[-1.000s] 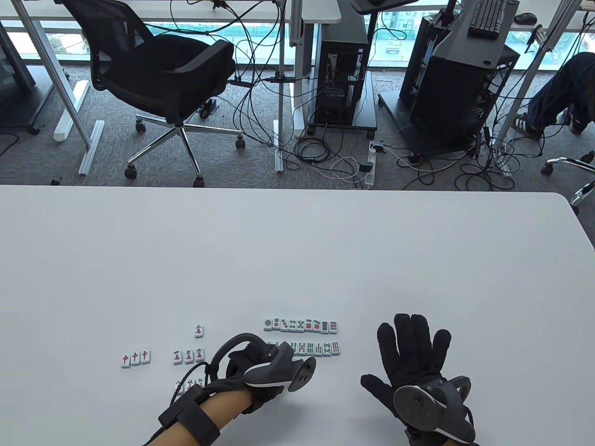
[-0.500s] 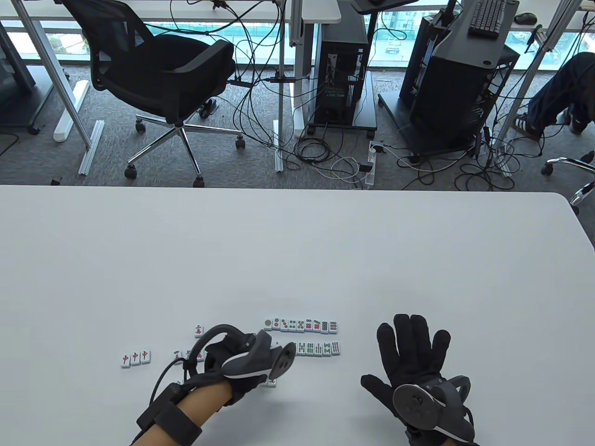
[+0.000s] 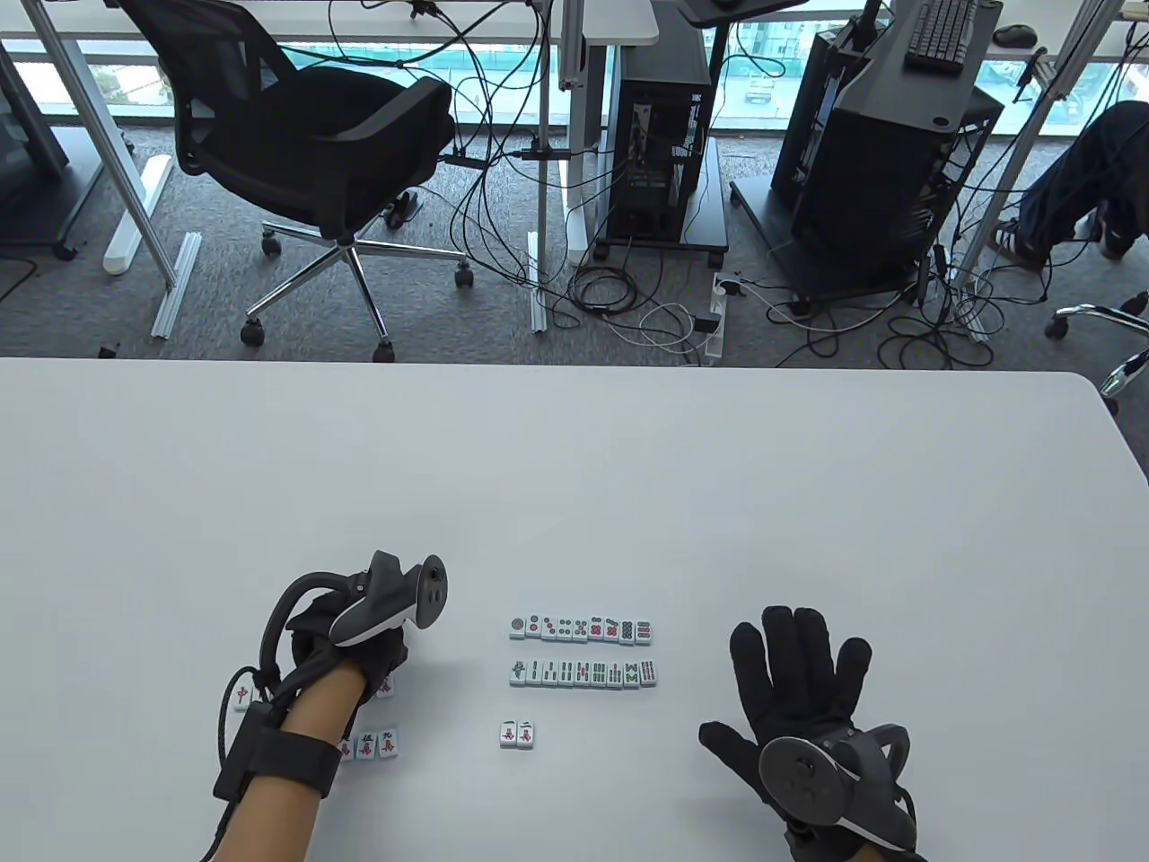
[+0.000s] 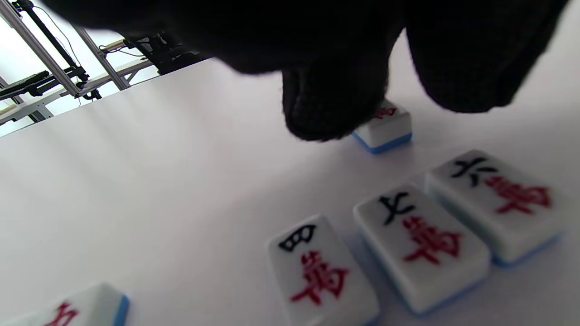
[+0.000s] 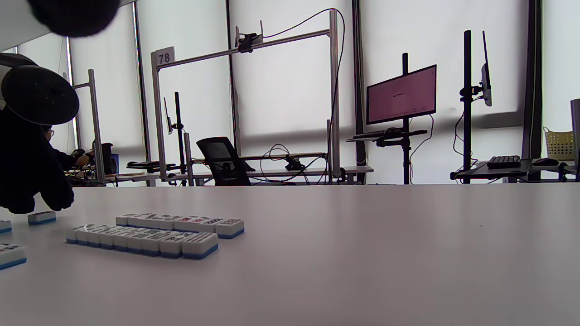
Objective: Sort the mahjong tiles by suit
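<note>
We see the gloved left hand at 8 o'clock on the white desk, fingertips pinching a small white blue-backed mahjong tile. The gloved right hand lies flat and spread at 4 o'clock, holding nothing. A careless drag could knock the 3 neighbouring character tiles askew. Those read 四, 七 and 六 over red 萬; a frame tag reads 78.

Black office chair, computer towers, tangled floor cables, keyboard
</note>
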`<action>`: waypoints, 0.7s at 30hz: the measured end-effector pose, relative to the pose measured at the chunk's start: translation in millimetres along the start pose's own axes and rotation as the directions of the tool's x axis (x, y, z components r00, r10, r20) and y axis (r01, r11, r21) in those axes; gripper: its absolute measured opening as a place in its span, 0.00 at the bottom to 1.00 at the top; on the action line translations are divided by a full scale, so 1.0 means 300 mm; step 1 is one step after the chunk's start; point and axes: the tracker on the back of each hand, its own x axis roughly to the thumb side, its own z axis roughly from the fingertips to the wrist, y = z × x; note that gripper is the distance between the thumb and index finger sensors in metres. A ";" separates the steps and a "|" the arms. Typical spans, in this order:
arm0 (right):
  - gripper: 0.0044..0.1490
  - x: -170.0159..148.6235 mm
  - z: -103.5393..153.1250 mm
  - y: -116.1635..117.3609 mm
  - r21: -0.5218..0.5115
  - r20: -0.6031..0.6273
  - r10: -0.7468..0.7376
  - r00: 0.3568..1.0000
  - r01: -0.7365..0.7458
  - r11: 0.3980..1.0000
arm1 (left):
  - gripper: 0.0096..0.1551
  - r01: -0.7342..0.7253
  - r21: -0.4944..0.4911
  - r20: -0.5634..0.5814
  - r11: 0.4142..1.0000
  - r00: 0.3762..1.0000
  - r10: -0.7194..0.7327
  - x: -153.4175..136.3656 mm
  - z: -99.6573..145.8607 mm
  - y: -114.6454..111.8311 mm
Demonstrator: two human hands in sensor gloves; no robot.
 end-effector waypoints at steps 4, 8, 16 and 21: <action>0.61 -0.005 -0.002 0.004 0.008 -0.005 0.002 1.000 -0.002 1.000 | 0.35 0.061 -0.003 -0.005 0.998 0.998 -0.061 0.001 -0.017 -0.041; 0.61 -0.008 -0.004 0.004 0.009 -0.008 -0.007 1.000 0.007 1.000 | 0.33 0.046 0.052 0.009 0.998 0.999 -0.047 0.003 -0.022 -0.048; 0.61 -0.012 -0.005 0.005 0.008 -0.009 -0.023 1.000 0.023 1.000 | 0.35 -0.107 0.109 0.117 0.988 0.989 0.094 0.087 0.038 0.044; 0.61 -0.009 -0.005 0.009 0.015 -0.005 -0.009 1.000 0.010 1.000 | 0.35 -0.179 0.122 0.287 0.976 0.948 0.138 0.260 0.138 0.131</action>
